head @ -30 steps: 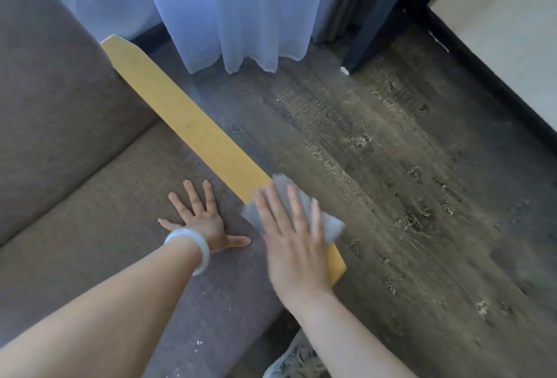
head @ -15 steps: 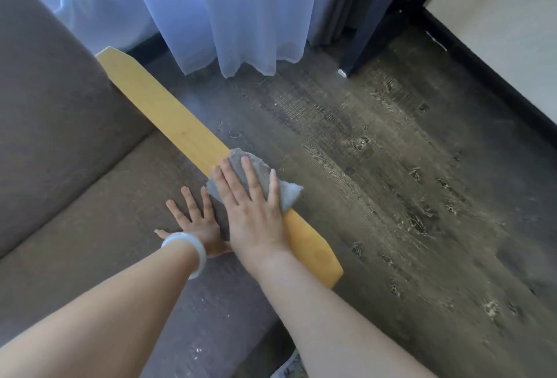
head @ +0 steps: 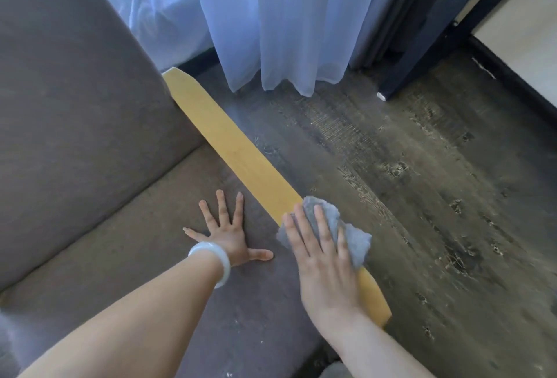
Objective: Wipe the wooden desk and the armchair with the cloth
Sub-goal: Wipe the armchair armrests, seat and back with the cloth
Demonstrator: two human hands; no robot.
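Nearest, at the bottom edge: two bare forearms reaching up into view. Between them, a blurred grey shape (head: 334, 371), too cut off to name.

Right hand (head: 325, 260): laid flat, fingers straight and slightly apart, pressing down on the cloth (head: 357, 240) with no curl or pinch. Grey and crumpled, bunched under palm and fingers, spilling out past the fingertips and beyond the little-finger side. Beneath both, the near stretch of the yellow wooden armrest (head: 235, 148) of the armchair, its near tip showing just right of the wrist.

Left hand (head: 229, 237): flat on the brown seat cushion (head: 120, 242), fingers splayed wide, thumb pointing toward the armrest, holding nothing. Pale bangle (head: 217, 258) round that wrist. Close beside the right hand, yet apart from it, from the cloth and from the armrest.

Further off: armrest running away diagonally toward the upper left, yellow surface showing from the cloth to its pointed far tip, that tip tucked beside the brown backrest (head: 75, 106). Right of the armrest, dark, worn wood-grain floor (head: 437, 197).

Farthest: sheer white curtain (head: 286, 31) hanging down to the floor, a dark curtain (head: 422, 31) just right of it with a small white speck (head: 381, 96) at its foot, then dark skirting (head: 512, 73) and pale wall (head: 530, 25) in the upper right corner.
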